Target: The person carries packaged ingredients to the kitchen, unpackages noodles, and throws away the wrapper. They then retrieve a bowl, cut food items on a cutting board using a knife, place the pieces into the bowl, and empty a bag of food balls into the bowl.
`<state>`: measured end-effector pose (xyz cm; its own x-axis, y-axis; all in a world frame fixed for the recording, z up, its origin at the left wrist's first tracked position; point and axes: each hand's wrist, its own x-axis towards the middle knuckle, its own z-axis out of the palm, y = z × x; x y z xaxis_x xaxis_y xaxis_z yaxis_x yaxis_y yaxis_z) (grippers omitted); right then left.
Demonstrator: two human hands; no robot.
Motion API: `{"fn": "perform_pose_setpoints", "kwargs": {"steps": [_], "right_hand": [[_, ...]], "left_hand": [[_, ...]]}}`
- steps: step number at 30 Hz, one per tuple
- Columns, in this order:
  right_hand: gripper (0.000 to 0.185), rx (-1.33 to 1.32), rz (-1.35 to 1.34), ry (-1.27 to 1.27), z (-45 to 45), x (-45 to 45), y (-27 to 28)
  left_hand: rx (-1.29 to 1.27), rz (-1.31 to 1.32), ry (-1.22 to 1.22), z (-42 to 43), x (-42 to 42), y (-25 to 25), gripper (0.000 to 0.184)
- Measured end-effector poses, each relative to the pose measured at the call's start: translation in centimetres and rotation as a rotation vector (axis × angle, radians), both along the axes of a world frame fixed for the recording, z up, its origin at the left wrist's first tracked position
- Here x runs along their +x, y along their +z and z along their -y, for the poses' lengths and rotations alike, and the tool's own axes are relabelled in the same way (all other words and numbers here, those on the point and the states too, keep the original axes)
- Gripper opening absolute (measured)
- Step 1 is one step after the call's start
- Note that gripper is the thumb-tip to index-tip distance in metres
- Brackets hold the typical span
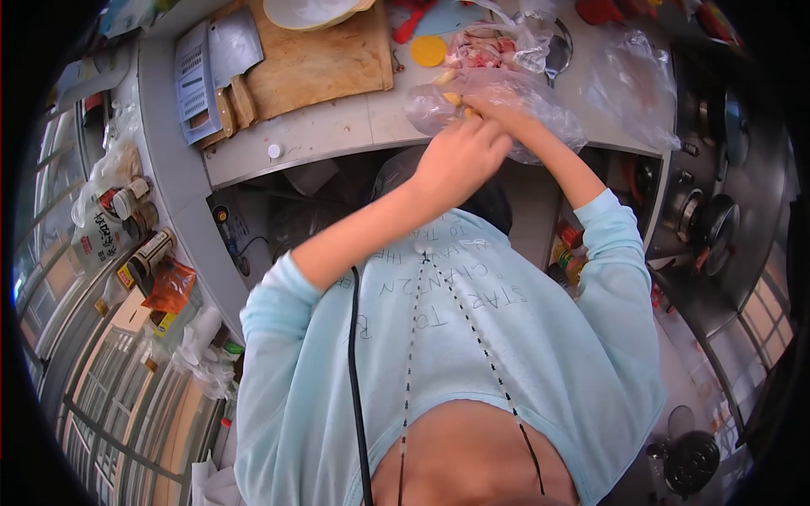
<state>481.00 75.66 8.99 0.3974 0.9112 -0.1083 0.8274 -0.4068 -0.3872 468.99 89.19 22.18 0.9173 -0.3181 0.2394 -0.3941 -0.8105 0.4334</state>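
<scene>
My left hand (pixel 462 156) is closed, its fingertips pinched at the counter's front edge. Against those fingertips comes my right hand (pixel 498 111), reaching in from the right with its fingers bent together. A small yellowish piece (pixel 469 110) shows where the fingers meet; it looks like peeled garlic or ginger, and I cannot tell which. Two more pieces, one a yellow lump (pixel 453 99), lie just beyond on a clear plastic bag (pixel 531 93) spread beneath my hands. Behind the bag sits cut raw meat (pixel 481 52) in plastic.
At the left, a cleaver (pixel 234 46) and a grater (pixel 194 80) lie by a wooden cutting board (pixel 321 63) carrying a bowl (pixel 308 10). A yellow disc (pixel 429 51), a metal ladle (pixel 558 57) and another plastic bag (pixel 633 84) are around the meat. A white cap (pixel 274 151) lies near the edge.
</scene>
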Motion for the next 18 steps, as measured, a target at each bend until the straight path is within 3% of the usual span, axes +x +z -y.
{"fn": "perform_pose_setpoints", "kwargs": {"steps": [3, 4, 6, 7, 8, 10, 13, 15, 16, 18], "right_hand": [[0.034, -0.234, -0.120, -0.075, 0.8, 0.1, 0.2], [0.035, -0.317, -0.141, -0.115, 1.1, 0.6, 0.6], [0.035, -0.094, -0.011, -0.227, 3.1, -0.1, 2.3], [0.035, 0.014, 0.049, -0.283, 4.0, -0.8, 3.1], [0.035, -0.107, -0.057, -0.378, 4.0, -1.2, 3.6], [0.033, -0.345, -0.273, -0.566, 3.7, -1.6, 4.2], [0.033, -0.281, -0.251, -0.690, 4.6, -2.2, -0.9], [0.034, -0.073, -0.259, -0.786, 6.0, -3.2, -4.6], [0.034, 0.033, -0.263, -0.831, 6.0, -3.4, -4.9], [0.035, -0.034, -0.168, -0.785, 5.7, -4.3, -3.6]], "left_hand": [[0.487, -0.386, -0.035, 1.8, 3.2, -4.1, 0.023], [0.427, -0.505, -0.012, 1.9, 3.9, -4.6, 0.021], [0.298, -0.746, 0.035, 2.4, 5.0, -5.9, 0.018], [0.264, -0.706, 0.079, 3.1, 4.8, -9.6, 0.016], [0.223, -0.674, 0.119, 3.7, 4.3, -12.7, 0.016], [0.179, -0.630, 0.174, 4.3, 4.0, -14.2, 0.015], [0.149, -0.584, 0.212, 4.1, 3.9, -15.0, 0.014], [0.130, -0.567, 0.227, 4.0, 3.7, -15.1, 0.014], [0.121, -0.558, 0.230, 3.9, 3.7, -15.1, 0.013], [0.104, -0.544, 0.239, 3.8, 3.6, -15.2, 0.013]]}}
